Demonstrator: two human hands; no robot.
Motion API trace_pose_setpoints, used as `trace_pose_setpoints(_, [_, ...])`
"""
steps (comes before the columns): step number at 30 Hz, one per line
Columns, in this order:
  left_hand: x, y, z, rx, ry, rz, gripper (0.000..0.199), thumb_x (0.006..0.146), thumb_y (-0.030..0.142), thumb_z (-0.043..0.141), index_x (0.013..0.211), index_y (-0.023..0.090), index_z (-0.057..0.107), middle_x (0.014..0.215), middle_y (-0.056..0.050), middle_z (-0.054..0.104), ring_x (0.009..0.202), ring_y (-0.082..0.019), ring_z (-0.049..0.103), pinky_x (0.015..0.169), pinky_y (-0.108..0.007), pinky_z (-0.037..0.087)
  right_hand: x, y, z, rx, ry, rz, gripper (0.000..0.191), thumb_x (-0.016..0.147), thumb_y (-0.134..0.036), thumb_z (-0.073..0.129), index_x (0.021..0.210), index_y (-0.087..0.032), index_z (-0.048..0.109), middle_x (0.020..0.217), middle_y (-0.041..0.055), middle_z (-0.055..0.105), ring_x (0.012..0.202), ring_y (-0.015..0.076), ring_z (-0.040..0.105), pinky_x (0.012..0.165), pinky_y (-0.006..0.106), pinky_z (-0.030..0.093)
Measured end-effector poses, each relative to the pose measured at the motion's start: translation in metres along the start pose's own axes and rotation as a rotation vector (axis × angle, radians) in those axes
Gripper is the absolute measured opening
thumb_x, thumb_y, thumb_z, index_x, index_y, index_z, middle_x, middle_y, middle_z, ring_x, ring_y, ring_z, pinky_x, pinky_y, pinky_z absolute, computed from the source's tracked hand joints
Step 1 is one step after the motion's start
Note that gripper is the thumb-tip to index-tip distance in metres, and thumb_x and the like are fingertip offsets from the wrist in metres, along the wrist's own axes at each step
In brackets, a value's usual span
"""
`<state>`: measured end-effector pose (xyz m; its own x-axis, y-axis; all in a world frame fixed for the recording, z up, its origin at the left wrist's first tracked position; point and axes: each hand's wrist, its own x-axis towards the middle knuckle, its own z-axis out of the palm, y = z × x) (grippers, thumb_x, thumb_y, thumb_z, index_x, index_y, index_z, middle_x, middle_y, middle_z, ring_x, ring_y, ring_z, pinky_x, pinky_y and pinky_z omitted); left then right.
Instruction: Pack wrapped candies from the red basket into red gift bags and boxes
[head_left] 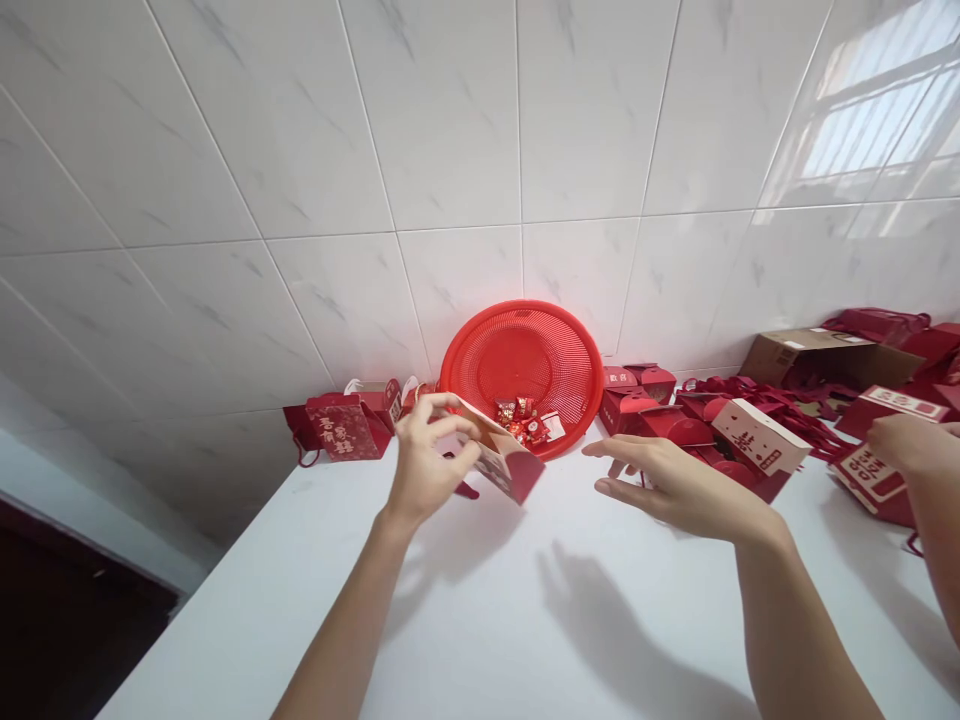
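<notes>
Tilted above the white table, a red and cream gift box [511, 468] is gripped at its left end by my left hand [433, 455]. Its far side and whatever is inside cannot be made out. My right hand [675, 482] hovers to the right of the box, fingers stretched out and apart, with nothing in it. Just behind the gift box, a red plastic basket [517, 312] leans against the wall. Several small red-wrapped candies [534, 430] and a whitish packet [553, 427] lie in the basket's lower part.
Red gift boxes [349, 428] stand at the back left. More boxes [757, 440] crowd the right, along with dark red ribbons [795, 410] and an open cardboard carton [814, 345]. Another person's hand [911, 445] is on a box at far right. Tiled wall [465, 130] borders the table [480, 620].
</notes>
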<state>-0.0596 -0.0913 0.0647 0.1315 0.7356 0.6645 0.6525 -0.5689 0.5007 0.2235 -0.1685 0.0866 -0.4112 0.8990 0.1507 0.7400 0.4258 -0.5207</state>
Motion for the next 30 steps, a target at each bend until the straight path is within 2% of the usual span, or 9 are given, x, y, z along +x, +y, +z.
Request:
trace_pose_setpoints(5, [-0.017,0.021,0.023,-0.016,-0.213,0.043,0.014,0.079,0.019,0.063,0.077,0.026,0.075,0.09,-0.001,0.069,0.086,-0.021,0.06,0.097,-0.047,0.037,0.007,-0.004,0.007,0.043,-0.022,-0.002,0.037,0.099,-0.046,0.047,0.124,-0.025,0.064,0.116,0.0084,0.07,0.094,0.0241,0.068,0.079,0.034,0.052])
trace_pose_setpoints(9, [-0.029,0.032,0.031,0.0,-0.24,0.092,0.016,0.082,0.016,0.063,0.082,0.027,0.075,0.082,0.001,0.066,0.085,-0.019,0.058,0.095,-0.044,0.032,0.013,-0.007,0.014,0.064,-0.064,-0.017,0.041,0.099,-0.052,0.044,0.118,-0.023,0.066,0.108,0.0086,0.071,0.089,0.0236,0.068,0.077,0.033,0.052])
trace_pose_setpoints(12, [-0.036,0.037,0.036,0.032,-0.174,0.139,0.015,0.081,0.014,0.065,0.078,0.026,0.074,0.09,-0.001,0.066,0.091,-0.02,0.058,0.097,-0.045,0.031,0.016,-0.009,0.019,0.063,-0.084,-0.023,0.044,0.099,-0.056,0.043,0.115,-0.023,0.068,0.1,0.0079,0.072,0.084,0.023,0.067,0.074,0.032,0.051])
trace_pose_setpoints(16, [-0.041,0.036,0.041,0.039,-0.156,0.177,0.016,0.079,0.012,0.065,0.076,0.025,0.074,0.118,-0.005,0.063,0.112,-0.025,0.055,0.105,-0.049,0.027,0.02,-0.01,0.025,0.024,-0.079,-0.014,0.041,0.097,-0.056,0.047,0.11,-0.023,0.068,0.092,0.0066,0.072,0.077,0.0213,0.066,0.069,0.03,0.048])
trace_pose_setpoints(19, [-0.042,0.033,0.043,0.01,-0.267,0.154,0.016,0.078,0.011,0.063,0.075,0.024,0.072,0.131,-0.005,0.06,0.124,-0.027,0.051,0.113,-0.055,0.017,0.022,-0.009,0.026,-0.004,-0.076,-0.013,0.035,0.099,-0.049,0.047,0.102,-0.021,0.068,0.088,0.0057,0.071,0.073,0.0195,0.063,0.066,0.029,0.045])
trace_pose_setpoints(23, [-0.039,0.029,0.041,-0.076,-0.427,0.082,0.015,0.08,0.013,0.06,0.08,0.024,0.07,0.121,-0.003,0.067,0.12,-0.026,0.056,0.117,-0.06,0.008,0.023,-0.007,0.024,-0.018,-0.058,-0.039,0.029,0.102,-0.033,0.04,0.092,-0.02,0.064,0.084,0.0031,0.069,0.069,0.016,0.058,0.062,0.027,0.04])
trace_pose_setpoints(26, [-0.034,0.027,0.039,-0.164,-0.472,0.065,0.017,0.086,0.016,0.057,0.089,0.026,0.071,0.111,-0.001,0.071,0.111,-0.023,0.061,0.117,-0.058,0.013,0.024,-0.002,0.023,-0.076,-0.034,-0.038,0.029,0.101,-0.025,0.038,0.082,-0.019,0.058,0.075,0.0019,0.064,0.063,0.0146,0.052,0.058,0.026,0.035])
trace_pose_setpoints(28, [-0.031,0.024,0.038,-0.216,-0.47,0.067,0.02,0.09,0.019,0.055,0.095,0.026,0.072,0.108,-0.001,0.073,0.108,-0.022,0.062,0.114,-0.053,0.024,0.026,0.002,0.023,-0.115,-0.016,-0.02,0.03,0.1,-0.023,0.038,0.077,-0.019,0.056,0.071,0.0013,0.061,0.061,0.0144,0.05,0.057,0.026,0.033])
trace_pose_setpoints(30, [-0.029,0.019,0.038,-0.267,-0.449,0.048,0.022,0.091,0.019,0.053,0.098,0.024,0.073,0.107,-0.004,0.073,0.106,-0.022,0.064,0.107,-0.047,0.037,0.026,0.005,0.024,-0.12,0.007,-0.011,0.028,0.1,-0.023,0.039,0.081,-0.019,0.059,0.074,0.002,0.063,0.064,0.0152,0.054,0.059,0.025,0.036])
